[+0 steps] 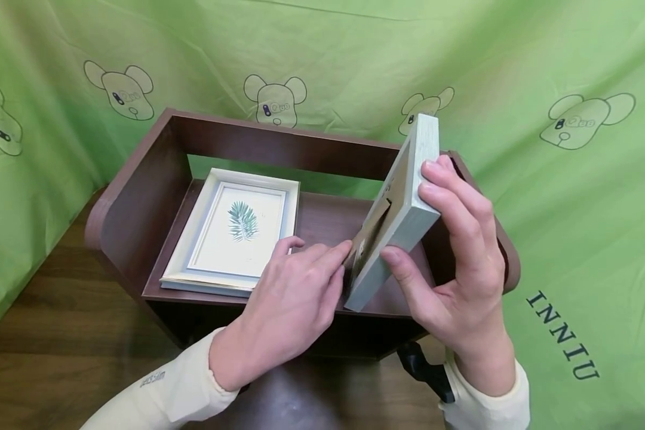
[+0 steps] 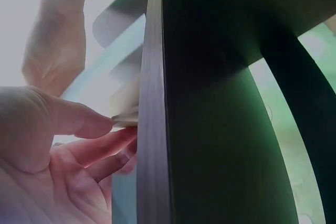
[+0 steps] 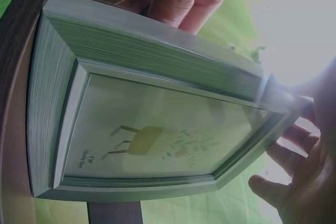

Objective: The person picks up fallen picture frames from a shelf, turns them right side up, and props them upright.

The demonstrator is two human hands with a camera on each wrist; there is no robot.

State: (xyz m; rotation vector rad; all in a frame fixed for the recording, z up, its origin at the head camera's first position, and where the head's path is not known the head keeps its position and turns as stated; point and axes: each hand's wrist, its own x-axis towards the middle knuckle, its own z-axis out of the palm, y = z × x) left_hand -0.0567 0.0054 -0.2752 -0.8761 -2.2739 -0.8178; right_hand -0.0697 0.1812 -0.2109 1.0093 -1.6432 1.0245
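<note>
A pale grey-green picture frame [image 1: 426,161] stands tilted on its edge on a dark brown shelf, its brown back towards my left hand. My right hand [image 1: 462,280] grips it by the rim, fingers over the upper edge and thumb on the near side. With thumb and fingertips, my left hand [image 1: 287,304] pinches the thin support leg [image 2: 126,118] at the back of the frame. The right wrist view shows the glazed front, with a print of a yellow legged planter [image 3: 146,141] and leaves. A second frame [image 1: 239,233] with a green leaf print lies face up left of my left hand.
The dark brown shelf unit [image 1: 333,218] has raised side panels [image 1: 140,179] and a back rail [image 1: 290,140]. Behind it hangs a green curtain [image 1: 333,48] with bear heads. Wooden flooring [image 1: 59,298] shows below at the left.
</note>
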